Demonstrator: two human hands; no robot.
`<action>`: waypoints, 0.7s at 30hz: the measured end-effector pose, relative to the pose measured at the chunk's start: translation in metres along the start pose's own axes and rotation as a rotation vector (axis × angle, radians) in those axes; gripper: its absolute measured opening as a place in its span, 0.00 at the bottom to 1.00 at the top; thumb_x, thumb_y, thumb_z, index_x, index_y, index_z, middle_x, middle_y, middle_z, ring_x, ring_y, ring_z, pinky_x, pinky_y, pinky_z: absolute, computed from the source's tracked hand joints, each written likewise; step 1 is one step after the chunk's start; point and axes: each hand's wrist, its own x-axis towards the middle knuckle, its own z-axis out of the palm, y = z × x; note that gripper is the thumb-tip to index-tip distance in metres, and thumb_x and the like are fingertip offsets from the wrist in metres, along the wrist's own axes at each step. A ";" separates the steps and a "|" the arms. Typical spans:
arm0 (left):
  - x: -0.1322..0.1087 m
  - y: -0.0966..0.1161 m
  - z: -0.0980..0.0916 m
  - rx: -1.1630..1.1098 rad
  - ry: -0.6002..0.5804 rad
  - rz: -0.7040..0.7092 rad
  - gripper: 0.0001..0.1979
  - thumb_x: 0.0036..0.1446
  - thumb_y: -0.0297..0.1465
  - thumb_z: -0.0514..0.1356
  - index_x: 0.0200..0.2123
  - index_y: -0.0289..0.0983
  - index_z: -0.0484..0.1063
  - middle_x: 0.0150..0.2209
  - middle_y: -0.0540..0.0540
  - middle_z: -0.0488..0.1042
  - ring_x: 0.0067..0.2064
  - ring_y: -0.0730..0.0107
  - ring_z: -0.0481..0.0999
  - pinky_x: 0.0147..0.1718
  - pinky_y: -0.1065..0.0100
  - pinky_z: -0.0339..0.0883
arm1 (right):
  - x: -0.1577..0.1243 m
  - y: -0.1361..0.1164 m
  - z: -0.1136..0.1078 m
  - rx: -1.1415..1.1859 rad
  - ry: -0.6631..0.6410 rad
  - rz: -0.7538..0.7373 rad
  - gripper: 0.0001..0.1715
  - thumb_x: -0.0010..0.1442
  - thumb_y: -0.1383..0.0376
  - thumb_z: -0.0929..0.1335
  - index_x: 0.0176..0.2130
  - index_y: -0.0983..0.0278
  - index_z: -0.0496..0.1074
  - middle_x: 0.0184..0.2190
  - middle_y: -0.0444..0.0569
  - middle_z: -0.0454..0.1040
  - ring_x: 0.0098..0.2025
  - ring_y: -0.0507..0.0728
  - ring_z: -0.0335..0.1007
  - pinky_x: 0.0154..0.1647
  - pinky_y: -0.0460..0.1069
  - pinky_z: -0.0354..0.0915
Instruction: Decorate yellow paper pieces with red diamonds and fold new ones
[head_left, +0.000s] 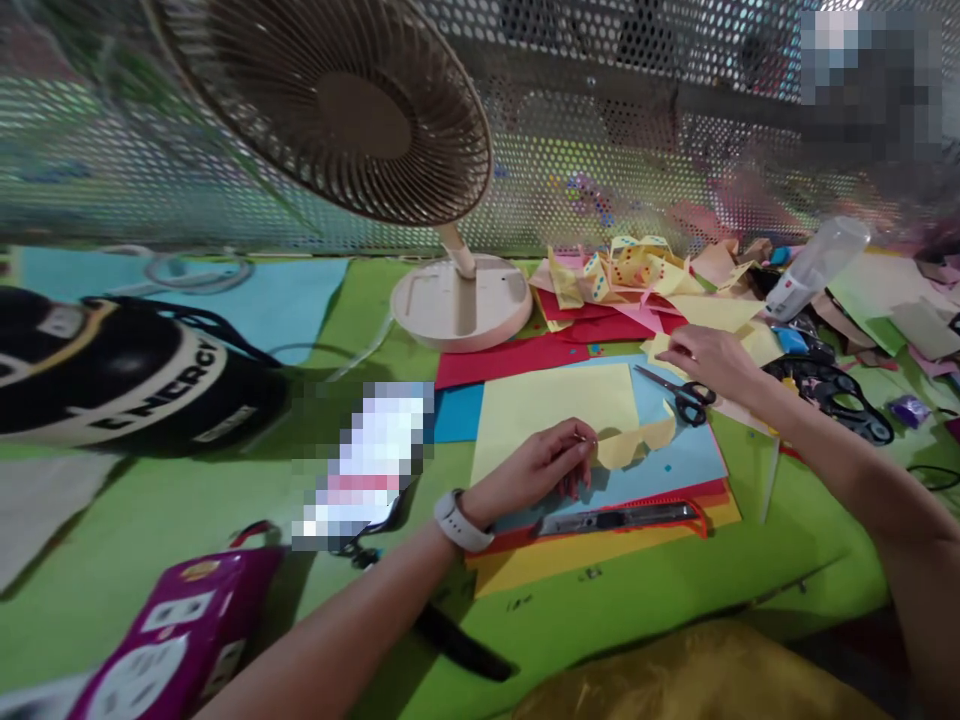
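Note:
A pale yellow paper cutout shaped like eyeglasses (636, 444) hangs over the blue sheet, its left end pinched by my left hand (541, 462). My right hand (709, 360) is farther back on the right, its fingers bent together at a yellow paper scrap (660, 346). Black-handled scissors (686, 398) lie just below that hand, blades pointing left. Under my left hand is a stack of coloured sheets, with a yellow sheet (559, 395) and a light blue sheet (694, 452) on top. A cutter knife (619, 517) rests along the stack's front edge.
A fan (461, 305) stands behind the sheets, beside a heap of paper scraps (619, 275). On the right are a clear bottle (817, 268) and a black tool (844, 395). A blurred-out phone (379, 455), a purple pouch (184, 625) and a black bag (142, 385) lie left.

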 end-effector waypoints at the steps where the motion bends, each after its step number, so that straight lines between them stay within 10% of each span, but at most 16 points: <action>1: 0.000 0.000 0.000 -0.004 -0.003 -0.003 0.15 0.63 0.45 0.53 0.39 0.37 0.62 0.25 0.50 0.73 0.21 0.75 0.72 0.19 0.74 0.65 | 0.008 -0.006 0.005 0.024 -0.015 -0.024 0.12 0.65 0.59 0.63 0.35 0.63 0.72 0.35 0.48 0.76 0.36 0.54 0.70 0.34 0.46 0.58; 7: -0.001 0.000 0.000 -0.003 -0.003 -0.003 0.16 0.63 0.45 0.53 0.39 0.38 0.62 0.25 0.50 0.73 0.21 0.75 0.71 0.20 0.74 0.65 | 0.027 -0.027 0.017 -0.018 -0.178 -0.139 0.11 0.66 0.65 0.62 0.40 0.65 0.73 0.41 0.52 0.76 0.43 0.56 0.71 0.39 0.47 0.60; 21: 0.000 0.003 -0.001 0.026 -0.002 0.025 0.16 0.62 0.45 0.54 0.40 0.37 0.62 0.26 0.50 0.74 0.22 0.74 0.73 0.22 0.72 0.67 | -0.081 0.011 -0.017 -0.108 -0.111 0.065 0.10 0.64 0.63 0.64 0.36 0.64 0.73 0.35 0.51 0.76 0.36 0.56 0.71 0.30 0.48 0.57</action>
